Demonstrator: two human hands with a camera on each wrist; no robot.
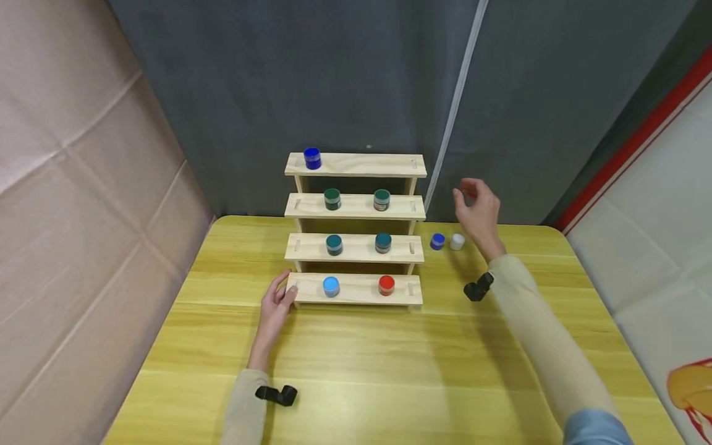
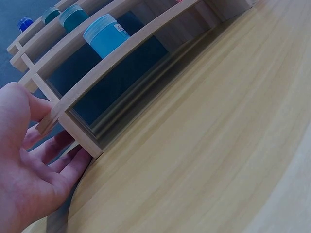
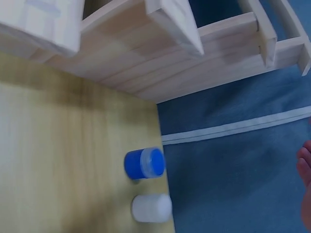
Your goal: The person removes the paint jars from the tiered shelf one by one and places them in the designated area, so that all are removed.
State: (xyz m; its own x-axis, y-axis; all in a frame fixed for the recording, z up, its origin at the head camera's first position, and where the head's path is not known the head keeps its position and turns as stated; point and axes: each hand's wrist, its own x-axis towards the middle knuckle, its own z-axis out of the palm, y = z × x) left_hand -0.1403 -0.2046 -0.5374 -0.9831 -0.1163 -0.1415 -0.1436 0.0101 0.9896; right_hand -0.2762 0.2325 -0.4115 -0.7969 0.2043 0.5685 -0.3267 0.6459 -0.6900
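A stepped wooden rack (image 1: 356, 288) stands on the table, small paint jars on its several tiers. My left hand (image 1: 276, 301) grips the left end of the lowest tier, thumb on the board and fingers at its side panel. Nearest to that hand is a light blue jar (image 1: 330, 286); a red jar (image 1: 386, 285) shares its tier. My right hand (image 1: 479, 213) hangs in the air right of the rack, fingers loosely bent and nothing in them. Below it, a dark blue jar (image 1: 437, 241) and a white jar (image 1: 457, 241) stand side by side on the table.
Dark green jars (image 1: 332, 199) and teal jars (image 1: 334, 245) stand in pairs on the middle tiers. One dark blue jar (image 1: 313, 158) is at the left of the top tier. A grey curtain (image 1: 267, 93) hangs close behind the table (image 1: 356, 377).
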